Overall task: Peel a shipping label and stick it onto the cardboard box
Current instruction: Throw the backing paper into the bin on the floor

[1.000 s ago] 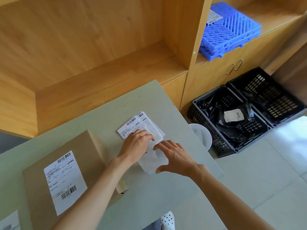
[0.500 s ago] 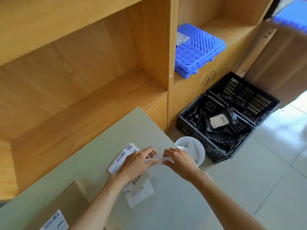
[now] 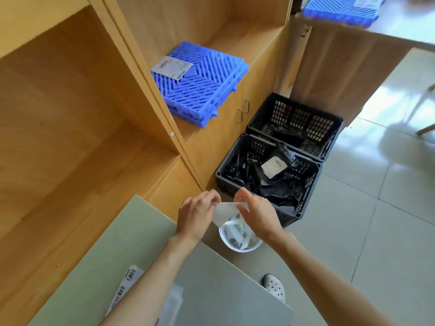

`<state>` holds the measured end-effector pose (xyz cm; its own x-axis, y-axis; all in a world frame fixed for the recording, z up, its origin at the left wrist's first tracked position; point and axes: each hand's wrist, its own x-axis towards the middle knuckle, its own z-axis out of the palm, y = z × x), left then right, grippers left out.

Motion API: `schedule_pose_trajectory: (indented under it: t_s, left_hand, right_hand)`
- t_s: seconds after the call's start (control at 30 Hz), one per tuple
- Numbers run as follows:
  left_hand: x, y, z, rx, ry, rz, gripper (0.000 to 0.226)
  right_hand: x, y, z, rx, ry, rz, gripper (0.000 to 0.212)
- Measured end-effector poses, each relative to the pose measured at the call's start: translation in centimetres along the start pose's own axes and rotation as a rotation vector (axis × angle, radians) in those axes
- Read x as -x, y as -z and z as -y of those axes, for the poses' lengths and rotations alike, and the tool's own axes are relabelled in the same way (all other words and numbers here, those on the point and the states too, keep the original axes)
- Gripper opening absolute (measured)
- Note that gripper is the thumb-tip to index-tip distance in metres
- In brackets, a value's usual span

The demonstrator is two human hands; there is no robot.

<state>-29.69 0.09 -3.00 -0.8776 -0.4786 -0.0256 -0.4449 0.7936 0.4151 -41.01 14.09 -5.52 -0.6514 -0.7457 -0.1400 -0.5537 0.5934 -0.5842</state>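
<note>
My left hand (image 3: 196, 214) and my right hand (image 3: 257, 214) both pinch a blank white backing sheet (image 3: 224, 211), holding it in the air past the table's far corner. It hangs right above a white bin (image 3: 240, 247) on the floor, which holds several crumpled white papers. Shipping labels (image 3: 128, 282) with barcodes lie on the green table (image 3: 131, 234) near my left forearm, partly hidden by it. The cardboard box is out of view.
Two black plastic crates (image 3: 270, 170) with black bags stand on the tiled floor beside the bin. Blue plastic grid tiles (image 3: 207, 85) lie on the wooden shelf unit (image 3: 70, 114). My white shoe (image 3: 274, 287) shows beyond the table's edge.
Both hands lifted the white sheet off the table and carried it to the right, over the bin. The camera swung right, so the labelled cardboard box left the view.
</note>
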Motion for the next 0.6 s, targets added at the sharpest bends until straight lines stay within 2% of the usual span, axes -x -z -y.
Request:
schedule_pose_trajectory:
  t_s: [0.3, 0.6]
  left_hand:
    - [-8.0, -8.5, -1.2, -0.103, -0.091, 0.218, 0.008]
    - [-12.3, -16.5, 0.5, -0.166, -0.129, 0.362, 0.012]
  right_hand:
    - [-5.5, -0.8, -8.9, 0.041, -0.100, 0.083, 0.012]
    - [-9.0, -4.3, -15.4, 0.046, -0.167, 0.189, 0.011]
